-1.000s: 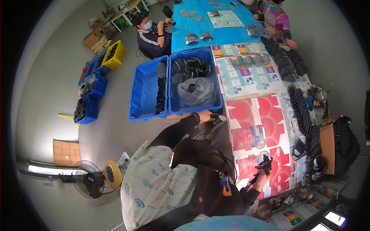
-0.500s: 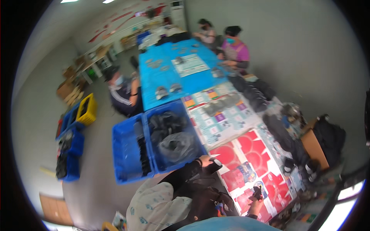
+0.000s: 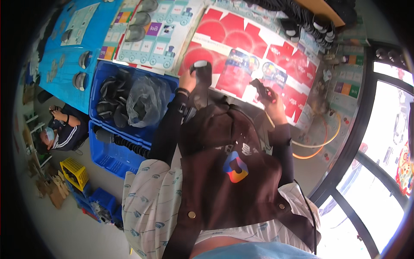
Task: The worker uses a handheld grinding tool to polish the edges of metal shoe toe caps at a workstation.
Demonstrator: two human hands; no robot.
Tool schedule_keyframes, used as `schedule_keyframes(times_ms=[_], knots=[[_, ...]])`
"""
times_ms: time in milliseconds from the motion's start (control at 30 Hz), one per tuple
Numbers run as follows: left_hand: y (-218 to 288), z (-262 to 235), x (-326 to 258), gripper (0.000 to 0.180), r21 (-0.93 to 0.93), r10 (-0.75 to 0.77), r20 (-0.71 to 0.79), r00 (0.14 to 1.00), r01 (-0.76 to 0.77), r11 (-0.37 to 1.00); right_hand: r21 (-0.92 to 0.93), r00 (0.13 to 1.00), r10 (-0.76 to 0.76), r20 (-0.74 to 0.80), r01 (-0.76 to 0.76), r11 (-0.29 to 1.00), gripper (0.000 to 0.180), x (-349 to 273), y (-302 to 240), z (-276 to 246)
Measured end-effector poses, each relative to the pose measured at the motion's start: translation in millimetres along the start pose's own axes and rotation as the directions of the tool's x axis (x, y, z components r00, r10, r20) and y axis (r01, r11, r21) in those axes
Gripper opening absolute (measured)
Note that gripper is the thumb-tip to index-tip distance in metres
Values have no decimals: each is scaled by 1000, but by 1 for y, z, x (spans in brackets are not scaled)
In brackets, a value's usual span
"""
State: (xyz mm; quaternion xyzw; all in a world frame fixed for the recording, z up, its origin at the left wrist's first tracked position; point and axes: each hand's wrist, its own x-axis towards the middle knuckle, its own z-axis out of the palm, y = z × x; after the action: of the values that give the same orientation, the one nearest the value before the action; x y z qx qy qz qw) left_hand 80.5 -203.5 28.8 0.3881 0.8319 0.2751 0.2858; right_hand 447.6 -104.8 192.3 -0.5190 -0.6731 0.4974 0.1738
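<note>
- At the near edge of the surface [image 3: 241, 39], the left hand [image 3: 188, 80] grips a dark moulded part [image 3: 202, 71], held just above the red printed sheet [image 3: 258, 52].
- The right hand [image 3: 271, 101] is closed around a small black tool [image 3: 261, 90], near the left one.
- The part looks stiff and light; its rounded body seems the safest hold.
- The blue crate [image 3: 129, 99] crowds the left; room lies open ahead over the sheet.

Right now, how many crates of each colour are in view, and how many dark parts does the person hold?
Blue crates: 3
Yellow crate: 1
Dark parts in hands: 2, one in the left hand, one in the right hand
Total: 6
</note>
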Motion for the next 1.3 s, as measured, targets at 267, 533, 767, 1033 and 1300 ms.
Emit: schedule_keyframes(times_ms=[267,533,767,1033,1300], knots=[[78,43,66,38,44,-101,53,993,99,994,-63,986,139,91,-133,989,43,59,-20,11],[92,76,73,40,42,-20,131,991,14,999,-128,979,131,154,-111,985,42,113,-15,22],[50,73,80,39,-256,-32,262,965,101,961,-120,962,183,202,-161,980,32,139,-36,53],[58,69,79,38,-517,-133,411,902,351,780,-301,986,131,107,-93,949,25,139,-39,55],[75,58,81,35,-542,-146,476,867,420,728,-285,997,68,29,-57,957,20,140,-43,47]])
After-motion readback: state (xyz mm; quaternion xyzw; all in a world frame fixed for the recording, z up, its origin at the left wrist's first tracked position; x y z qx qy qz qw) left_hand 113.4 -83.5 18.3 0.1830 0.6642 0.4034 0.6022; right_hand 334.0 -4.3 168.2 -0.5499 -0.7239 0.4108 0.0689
